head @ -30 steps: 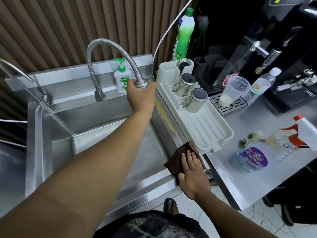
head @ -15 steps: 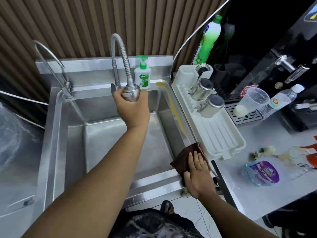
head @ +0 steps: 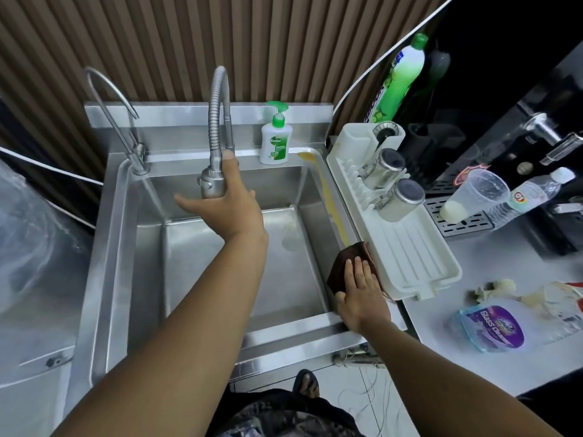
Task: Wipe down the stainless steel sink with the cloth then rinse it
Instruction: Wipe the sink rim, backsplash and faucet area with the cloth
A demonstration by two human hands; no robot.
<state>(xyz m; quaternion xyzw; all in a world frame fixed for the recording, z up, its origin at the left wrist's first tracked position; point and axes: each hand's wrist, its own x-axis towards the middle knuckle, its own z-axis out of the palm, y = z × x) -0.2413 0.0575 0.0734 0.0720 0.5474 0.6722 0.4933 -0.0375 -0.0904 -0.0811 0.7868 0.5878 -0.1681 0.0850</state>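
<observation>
**A:** Brown slatted wall panelling (head: pixel 220 42) backs a stainless steel sink (head: pixel 284 331), with a grey table (head: pixel 473 367) on its right. How far along is the job?

**B:** Early, I'd judge. The dark brown cloth (head: pixel 347 257) lies on the sink's right rim, towards the near corner. The right hand (head: pixel 359 288) presses it flat, fingers (head: pixel 358 269) straight and close together. A yellowish streak (head: pixel 331 197) runs along that rim farther back, unwiped, and the basin floor shows a dull patch.

**A:** And the left hand (head: pixel 232 200)?

**B:** It rests against the spray head of the flexible steel tap (head: pixel 208 184) over the far side of the basin. Its thumb sticks out left and one finger lies straight along the hose, so nothing is wrapped round. I see no water, so rinsing is all left.

**A:** What's in the way?

**B:** A white plastic dish rack (head: pixel 410 263) sits just beside the cloth, holding two steel cups (head: pixel 400 200). A white hand-soap pump bottle (head: pixel 274 140) stands on the far ledge near the streak's end. A glass-cleaner spray bottle (head: pixel 492 323) lies well apart on the table.
</observation>
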